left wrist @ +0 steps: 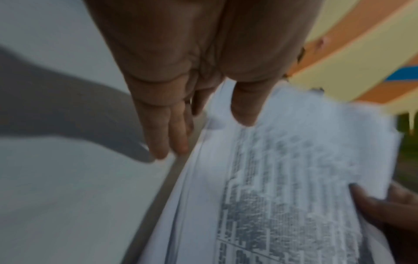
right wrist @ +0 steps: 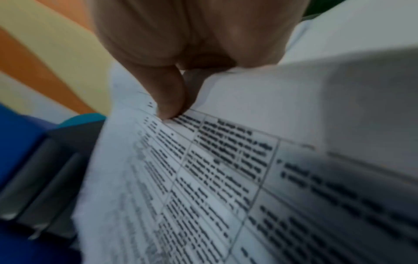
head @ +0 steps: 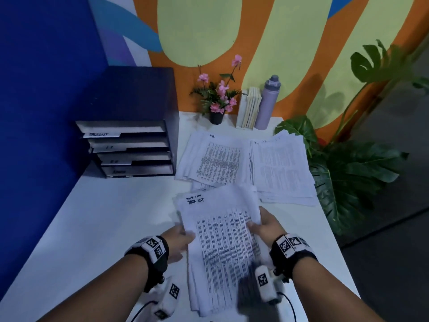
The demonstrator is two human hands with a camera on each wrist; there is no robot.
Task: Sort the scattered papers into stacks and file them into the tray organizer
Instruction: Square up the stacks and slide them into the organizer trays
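Task-list paper stack | right hand pinching its right edge, thumb on top | left hand fingers straight against left edge | tray organizer far-left.

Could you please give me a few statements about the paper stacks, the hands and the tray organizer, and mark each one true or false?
1. The right hand pinches the stack headed "Task list". True.
2. The tray organizer stands at the right of the table. False: it stands at the left, against the blue wall.
3. Two other paper stacks, the HR stack and the IT stack, lie on the table. True.
4. The water bottle lies flat on the papers. False: it stands upright beside the books.
5. The left hand is at the held stack's left edge. True.
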